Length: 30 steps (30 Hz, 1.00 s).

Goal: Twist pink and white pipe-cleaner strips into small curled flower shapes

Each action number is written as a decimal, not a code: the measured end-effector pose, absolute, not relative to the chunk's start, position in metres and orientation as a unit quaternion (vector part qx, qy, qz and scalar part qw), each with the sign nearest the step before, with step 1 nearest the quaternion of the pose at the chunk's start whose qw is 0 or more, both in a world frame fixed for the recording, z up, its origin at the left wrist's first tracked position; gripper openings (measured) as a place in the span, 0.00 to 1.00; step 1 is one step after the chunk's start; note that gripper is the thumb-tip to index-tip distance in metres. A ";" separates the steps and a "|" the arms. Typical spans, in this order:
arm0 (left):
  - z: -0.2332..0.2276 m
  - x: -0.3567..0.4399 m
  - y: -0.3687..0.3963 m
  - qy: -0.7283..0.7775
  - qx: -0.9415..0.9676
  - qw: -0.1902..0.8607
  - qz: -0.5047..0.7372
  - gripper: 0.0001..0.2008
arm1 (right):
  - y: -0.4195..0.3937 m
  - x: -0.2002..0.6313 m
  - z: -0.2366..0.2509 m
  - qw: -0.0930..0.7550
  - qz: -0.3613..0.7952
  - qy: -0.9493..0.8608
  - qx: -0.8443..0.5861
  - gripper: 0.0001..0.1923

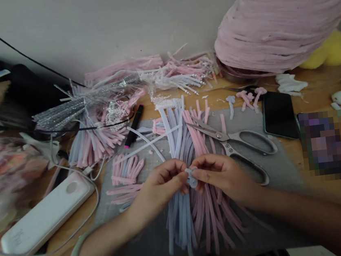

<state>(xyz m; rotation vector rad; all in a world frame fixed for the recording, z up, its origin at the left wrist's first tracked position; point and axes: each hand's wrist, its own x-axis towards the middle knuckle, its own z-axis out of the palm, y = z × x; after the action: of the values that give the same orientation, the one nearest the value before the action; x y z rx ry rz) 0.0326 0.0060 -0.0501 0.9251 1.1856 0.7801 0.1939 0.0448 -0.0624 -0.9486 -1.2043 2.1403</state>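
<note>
Both hands meet over the middle of the grey mat [147, 245]. My left hand [167, 179] and my right hand [217, 172] pinch a small pale-blue twisted pipe cleaner piece [191, 177] between thumbs and fingers. Below it lie long pale-blue pipe cleaners [178, 221] and pink pipe cleaners [212, 222], side by side. Steel scissors [225, 137] rest with their blades apart, just beyond my right hand. Bent pink pipe cleaner pieces [127, 168] lie left of my left hand.
A white power strip [48, 220] with a cable lies at left. Black marker [134, 126], silver and pink bundles fill the back. At right are a phone [279, 115], small finished twisted pieces [251, 98] and a large pink fuzzy bundle [279, 29].
</note>
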 end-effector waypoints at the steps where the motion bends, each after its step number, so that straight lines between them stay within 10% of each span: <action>1: -0.050 0.032 0.006 0.525 0.416 0.658 0.344 0.09 | 0.045 0.194 -0.062 0.254 0.783 -0.447 -0.350 0.09; 16: -0.048 0.039 0.000 0.552 0.373 0.651 0.363 0.06 | 0.040 0.195 -0.065 0.303 0.589 -0.680 -0.316 0.05; 30: -0.055 0.037 0.006 0.548 0.431 0.600 0.392 0.10 | 0.050 0.194 -0.063 0.264 0.751 -0.459 -0.395 0.09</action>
<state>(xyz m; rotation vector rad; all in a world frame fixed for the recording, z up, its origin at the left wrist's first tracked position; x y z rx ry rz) 0.0374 0.0063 -0.0546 0.9979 1.2700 0.9096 0.1937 0.0503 -0.0627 -1.0689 -1.2409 2.0290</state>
